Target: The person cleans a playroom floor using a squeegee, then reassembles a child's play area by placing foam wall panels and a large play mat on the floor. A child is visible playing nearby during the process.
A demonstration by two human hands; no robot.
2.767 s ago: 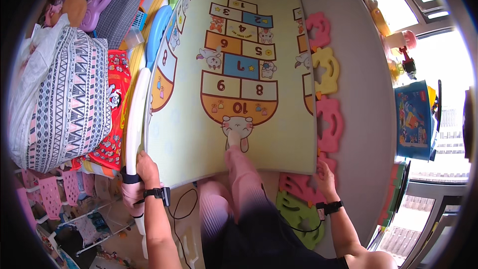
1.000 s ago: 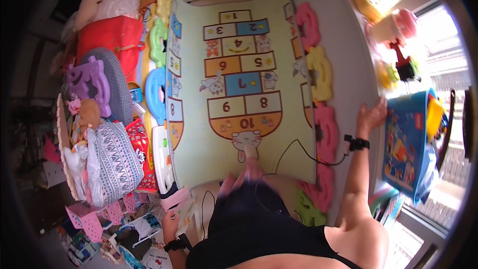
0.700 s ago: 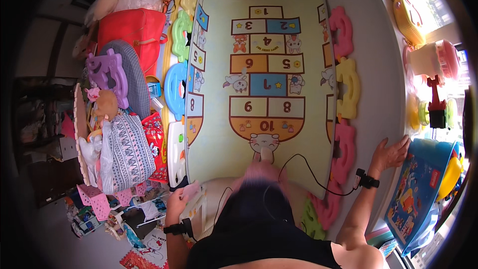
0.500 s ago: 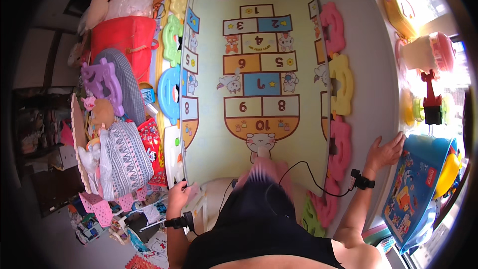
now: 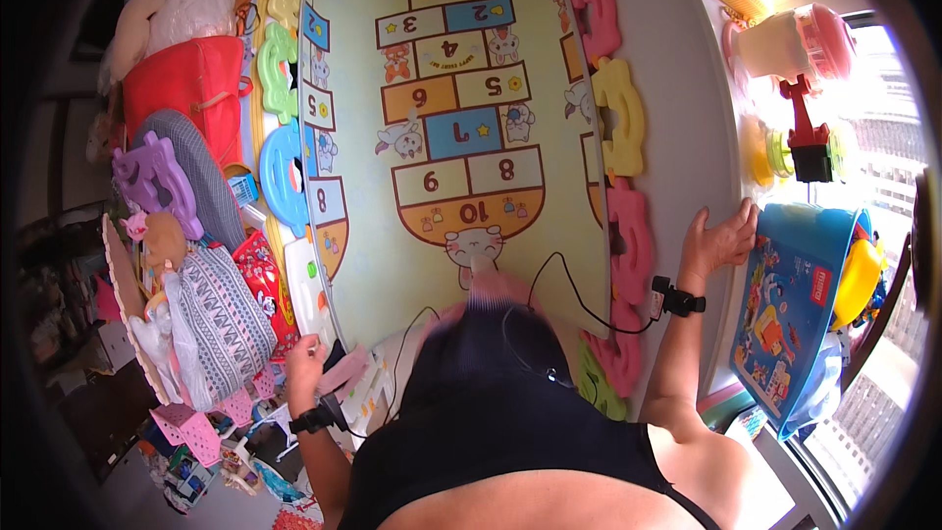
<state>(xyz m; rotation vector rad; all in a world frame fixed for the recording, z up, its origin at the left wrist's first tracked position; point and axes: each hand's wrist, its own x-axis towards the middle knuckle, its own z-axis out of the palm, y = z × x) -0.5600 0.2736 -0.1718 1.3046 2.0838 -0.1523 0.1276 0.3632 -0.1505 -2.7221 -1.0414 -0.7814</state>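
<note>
My left hand (image 5: 306, 363), fingers curled, is at the near end of a white play-fence panel (image 5: 309, 294). What lies inside its fingers, if anything, is too small to make out. Just right of it is a blurred pinkish shape (image 5: 343, 373). On the right, my right hand (image 5: 723, 243) is stretched out with fingers extended, its tips at the window ledge beside a blue storage bin (image 5: 785, 304) printed with toy pictures. Nothing shows in that hand. Below my body, a pale play mat (image 5: 368, 299) with a hopscotch print covers the floor.
Pink and yellow fence panels (image 5: 620, 118) line the wall at right. Toys, including a red and black one (image 5: 810, 152), stand on the sill. At left are a red bag (image 5: 186, 93), a patterned cushion (image 5: 224, 324) and pink baskets (image 5: 186, 429). Cables hang near my wrists.
The view has shifted, so the mat and fences appear further left and higher. My left hand's fingers look more curled, and my right hand stays by the blue bin.
</note>
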